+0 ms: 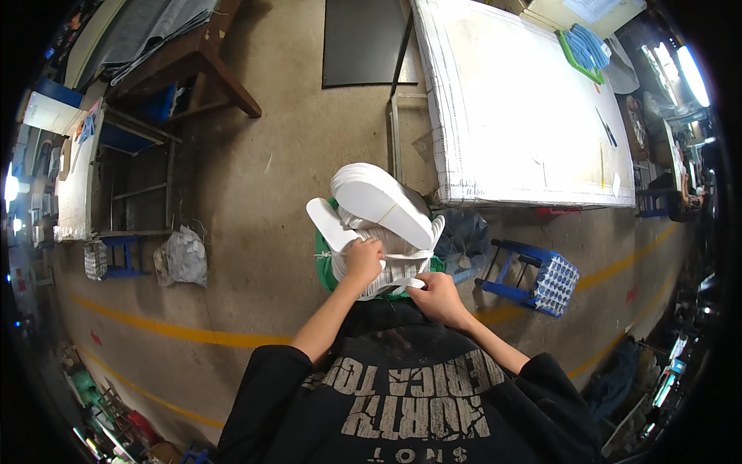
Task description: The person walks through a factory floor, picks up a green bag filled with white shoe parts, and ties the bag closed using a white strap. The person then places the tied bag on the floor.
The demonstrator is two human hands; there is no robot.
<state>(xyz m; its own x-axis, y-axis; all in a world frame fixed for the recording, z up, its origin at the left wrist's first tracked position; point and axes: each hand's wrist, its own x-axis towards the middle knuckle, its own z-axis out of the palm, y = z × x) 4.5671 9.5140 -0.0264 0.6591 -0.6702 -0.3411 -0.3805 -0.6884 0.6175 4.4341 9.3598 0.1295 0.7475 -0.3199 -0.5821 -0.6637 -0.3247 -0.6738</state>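
Observation:
In front of my body stands a green basket (323, 267) packed with white shoe soles. Most of them are stacked on edge in rows, and a thick stack of soles (382, 203) lies slanted across the top. Another single sole (331, 224) leans at the left rim. My left hand (363, 261) reaches into the basket with its fingers closed around the edge of white soles; its fingertips are partly hidden. My right hand (437, 297) pinches the end of a white sole (398, 284) at the near rim.
A white-topped table (525, 116) stands ahead right, with a green tray (576, 56) of blue cloth near its far edge. Right of the basket are a dark plastic bag (464, 236) and a blue stool (533, 282). A plastic bag (185, 257) sits on the floor at left.

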